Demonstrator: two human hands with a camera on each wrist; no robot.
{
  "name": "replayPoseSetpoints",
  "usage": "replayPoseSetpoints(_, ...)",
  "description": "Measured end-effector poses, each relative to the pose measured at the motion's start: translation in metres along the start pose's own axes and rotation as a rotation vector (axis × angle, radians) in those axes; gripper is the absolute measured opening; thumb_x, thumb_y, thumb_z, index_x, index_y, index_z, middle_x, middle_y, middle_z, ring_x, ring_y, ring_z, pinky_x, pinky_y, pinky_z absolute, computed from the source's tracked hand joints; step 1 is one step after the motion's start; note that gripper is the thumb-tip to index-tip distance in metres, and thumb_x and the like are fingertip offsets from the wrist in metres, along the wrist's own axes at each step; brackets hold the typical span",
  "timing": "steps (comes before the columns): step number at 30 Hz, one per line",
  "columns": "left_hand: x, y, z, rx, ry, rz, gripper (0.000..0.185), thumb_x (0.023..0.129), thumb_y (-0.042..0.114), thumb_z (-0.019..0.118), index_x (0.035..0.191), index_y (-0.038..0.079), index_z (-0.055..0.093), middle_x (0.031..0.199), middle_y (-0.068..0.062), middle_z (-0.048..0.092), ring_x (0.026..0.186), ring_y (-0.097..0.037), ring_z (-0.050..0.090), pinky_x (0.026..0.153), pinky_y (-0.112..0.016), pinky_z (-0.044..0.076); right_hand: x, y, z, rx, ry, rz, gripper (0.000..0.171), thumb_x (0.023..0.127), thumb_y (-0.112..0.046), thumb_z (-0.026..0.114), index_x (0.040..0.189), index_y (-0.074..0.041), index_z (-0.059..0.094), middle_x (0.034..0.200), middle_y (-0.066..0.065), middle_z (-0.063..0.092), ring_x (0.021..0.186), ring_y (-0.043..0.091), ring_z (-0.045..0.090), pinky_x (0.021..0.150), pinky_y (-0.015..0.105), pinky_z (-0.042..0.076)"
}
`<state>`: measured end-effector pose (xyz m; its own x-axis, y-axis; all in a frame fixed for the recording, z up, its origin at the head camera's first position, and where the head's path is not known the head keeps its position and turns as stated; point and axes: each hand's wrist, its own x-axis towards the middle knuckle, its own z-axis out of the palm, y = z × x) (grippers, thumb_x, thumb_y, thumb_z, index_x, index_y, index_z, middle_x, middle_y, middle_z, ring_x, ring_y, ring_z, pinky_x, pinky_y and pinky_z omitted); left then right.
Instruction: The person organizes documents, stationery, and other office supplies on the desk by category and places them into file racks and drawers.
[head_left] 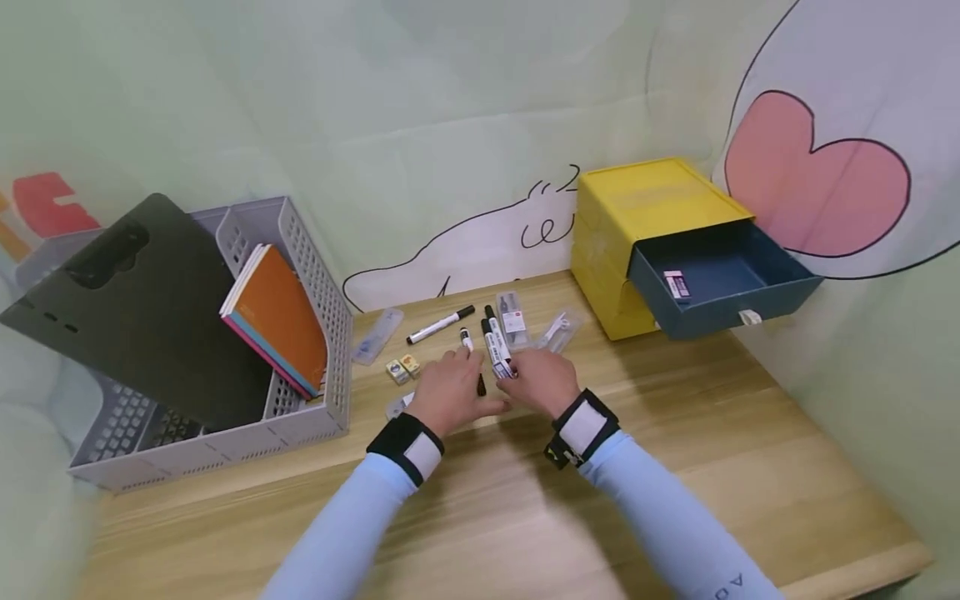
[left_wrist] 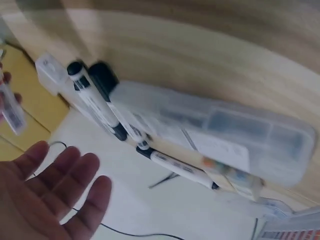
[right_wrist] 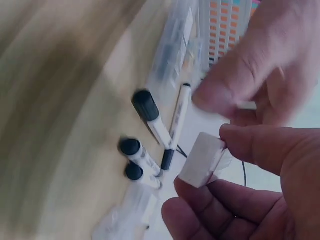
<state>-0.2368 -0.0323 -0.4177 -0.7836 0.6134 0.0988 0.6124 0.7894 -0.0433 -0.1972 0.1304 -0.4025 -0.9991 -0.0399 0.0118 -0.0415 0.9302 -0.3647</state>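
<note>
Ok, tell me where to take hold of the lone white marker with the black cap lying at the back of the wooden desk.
Pinch the white marker with the black cap at mid-barrel from above, fingers on its two long sides. It lies flat and slanted on the wooden desk, apart from the other pens, so both sides seem free. The left hand looks nearest.
</note>
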Motion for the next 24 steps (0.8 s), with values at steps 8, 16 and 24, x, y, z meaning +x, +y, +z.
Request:
replayPoseSetpoints(8,-0.031,-0.059,-0.003,-0.096,-0.095,-0.246,0.088,0.084,0.067,0.065,0.135,-0.003,0.052,0.125,-0.028,0.058,0.111,-0.044,0.058,0.086,-0.057,0.050,0.010,-0.013,-0.008,-0.031,0.025,0.001,0.036,0.092,-0.033,0.067,0.063,-0.015,0.057,0.058,-0.002,0.050,0.051,0.013,0.046,0.046,0.029,0.035)
replayPoseSetpoints(16,-0.036,-0.096,0.004,-0.127,-0.047,-0.333,0.077,0.088,0.053,0.068,0.131,-0.008,0.053,0.115,-0.032,0.060,0.101,-0.047,0.061,0.076,-0.058,0.052,0.007,0.000,-0.054,-0.033,0.090,0.022,0.035,0.097,-0.027,0.060,0.065,-0.012,0.058,0.057,0.000,0.050,0.050,0.014,0.044,0.045,0.027,0.032)
replayPoseSetpoints(24,-0.029,-0.109,0.004,-0.176,-0.059,-0.412,0.076,0.088,0.052,0.068,0.130,-0.009,0.052,0.125,-0.033,0.057,0.109,-0.048,0.057,0.087,-0.060,0.048,-0.010,0.035,-0.140,-0.092,0.232,0.095,0.039,0.098,-0.036,0.056,0.071,-0.009,0.064,0.063,0.005,0.052,0.060,0.023,0.051,0.051,0.034,0.036)
